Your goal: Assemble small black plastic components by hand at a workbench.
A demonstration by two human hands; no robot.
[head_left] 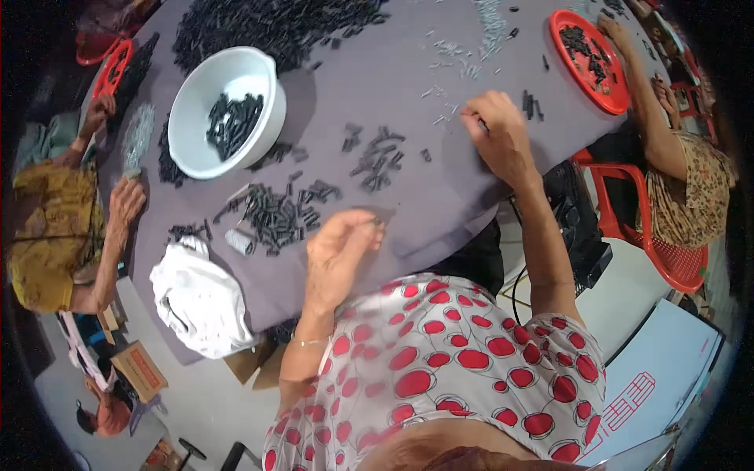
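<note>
My left hand (339, 250) is closed in a pinch over the near edge of the table. A tiny dark bit shows at its fingertips, too small to name. Farther right, my right hand (503, 135) has its fingers curled together above the cloth; a dark spot shows between thumb and fingers, mostly hidden. Left of my left hand lies a heap of short black tube-like pieces (275, 218). A smaller scatter of the same black pieces (378, 163) lies between my hands. Small clear pin-like pieces (440, 118) are strewn just beyond my right hand.
A white bowl (271, 78) holding black pieces stands left, before a large black heap (275, 27). A red tray (619, 98) is at right. White cloth (196, 302) hangs at the table's near left edge. Other people's hands (126, 200) work at both sides.
</note>
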